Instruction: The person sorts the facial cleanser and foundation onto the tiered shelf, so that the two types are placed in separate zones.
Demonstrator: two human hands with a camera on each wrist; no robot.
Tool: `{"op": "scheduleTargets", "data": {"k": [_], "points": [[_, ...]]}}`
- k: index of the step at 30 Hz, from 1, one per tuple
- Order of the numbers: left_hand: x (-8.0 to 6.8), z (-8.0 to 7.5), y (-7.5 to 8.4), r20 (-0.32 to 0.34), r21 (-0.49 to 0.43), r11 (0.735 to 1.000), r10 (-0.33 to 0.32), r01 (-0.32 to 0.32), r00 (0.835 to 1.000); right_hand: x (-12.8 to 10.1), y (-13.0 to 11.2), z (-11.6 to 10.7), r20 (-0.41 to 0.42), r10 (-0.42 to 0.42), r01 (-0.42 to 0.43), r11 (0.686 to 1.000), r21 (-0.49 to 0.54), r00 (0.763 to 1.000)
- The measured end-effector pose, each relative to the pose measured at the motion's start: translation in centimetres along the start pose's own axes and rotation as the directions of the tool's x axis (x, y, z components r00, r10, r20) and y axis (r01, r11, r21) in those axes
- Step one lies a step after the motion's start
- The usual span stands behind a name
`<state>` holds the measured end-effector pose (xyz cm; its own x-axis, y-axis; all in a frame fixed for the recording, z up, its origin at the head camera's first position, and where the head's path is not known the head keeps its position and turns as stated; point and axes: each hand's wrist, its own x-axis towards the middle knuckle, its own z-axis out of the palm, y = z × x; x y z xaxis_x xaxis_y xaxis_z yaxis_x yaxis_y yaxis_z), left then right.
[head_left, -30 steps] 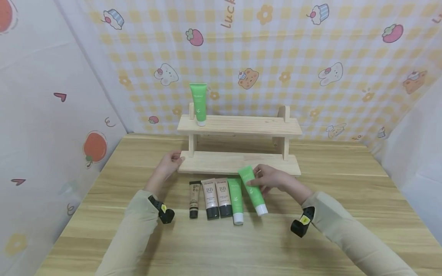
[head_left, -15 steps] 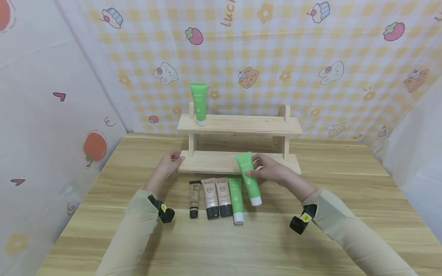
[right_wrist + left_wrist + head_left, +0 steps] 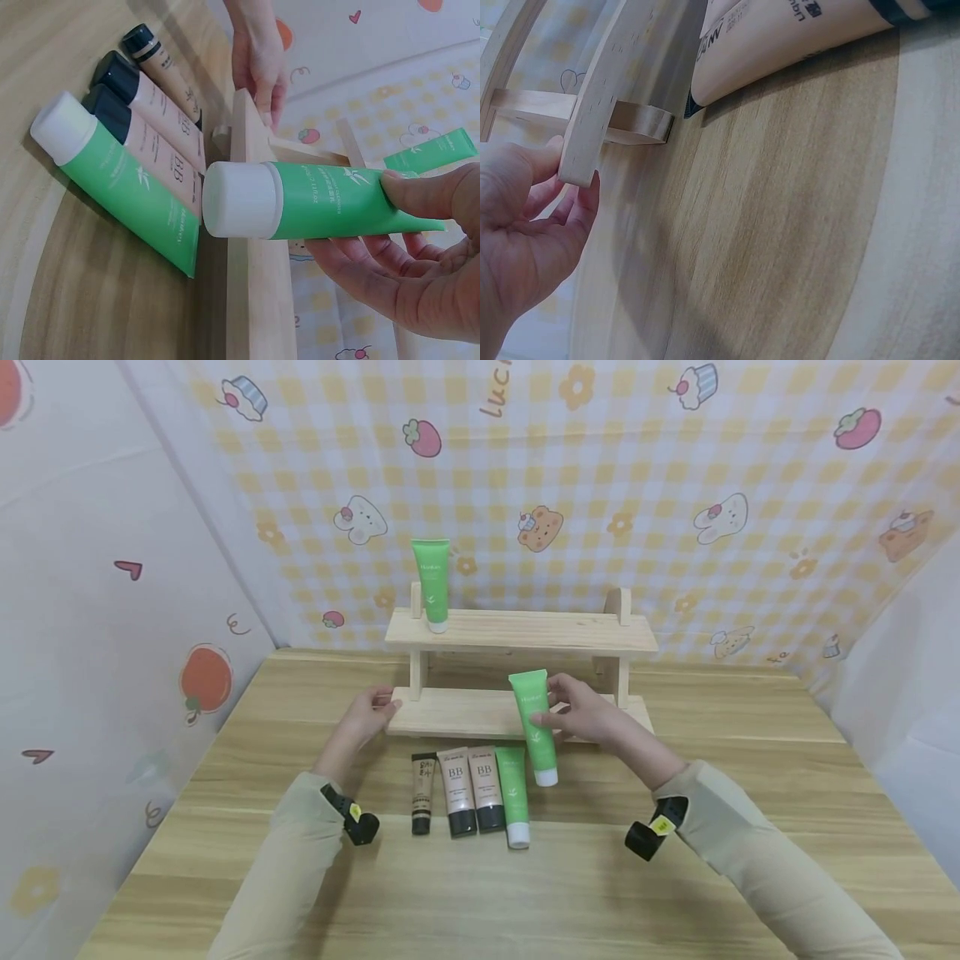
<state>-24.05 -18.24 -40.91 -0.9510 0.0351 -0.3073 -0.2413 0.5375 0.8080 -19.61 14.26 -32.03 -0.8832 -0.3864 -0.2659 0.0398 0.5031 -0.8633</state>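
My right hand grips a green tube with a white cap, cap end down, in front of the shelf's lower board. In the right wrist view, the thumb lies on one side of this tube and the fingers on the other. My left hand pinches the left end of the lower board of a two-tier wooden shelf; the left wrist view shows thumb and fingers on either side of the board end. Another green tube stands upright on the upper board at its left end.
On the table before the shelf lie a small tan tube, two pinkish BB tubes with black caps, and a green tube with a white cap. A checked cloth hangs behind the shelf.
My right hand has lifted the green tube up and away from the row toward the shelf, turning it more upright. The left hand has stayed on the board end.
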Motion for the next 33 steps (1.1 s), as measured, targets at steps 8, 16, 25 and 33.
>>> {"op": "scheduleTargets", "data": {"k": [8, 16, 25, 33], "points": [[0.1, 0.0, -0.3, -0.004, -0.005, 1.000, -0.012, 0.012, 1.000, 0.6, -0.4, -0.1, -0.051, -0.040, 0.043, 0.998, 0.045, 0.998], [0.0, 0.0, -0.1, 0.003, 0.003, 1.000, -0.015, 0.015, 1.000, 1.3, -1.3, -0.3, -0.109, -0.062, 0.069, 0.995, 0.071, 0.992], [-0.3, 0.0, 0.3, 0.004, 0.000, 1.000, -0.019, 0.019, 1.000, 1.9, -2.8, -1.1, -0.160, -0.111, 0.126, 0.989, 0.081, 0.981], [-0.5, 0.0, 0.7, -0.006, 0.009, 1.000, -0.008, 0.008, 1.000, 2.5, -4.0, -1.9, -0.224, -0.142, 0.155, 0.987, 0.040, 0.964]]}}
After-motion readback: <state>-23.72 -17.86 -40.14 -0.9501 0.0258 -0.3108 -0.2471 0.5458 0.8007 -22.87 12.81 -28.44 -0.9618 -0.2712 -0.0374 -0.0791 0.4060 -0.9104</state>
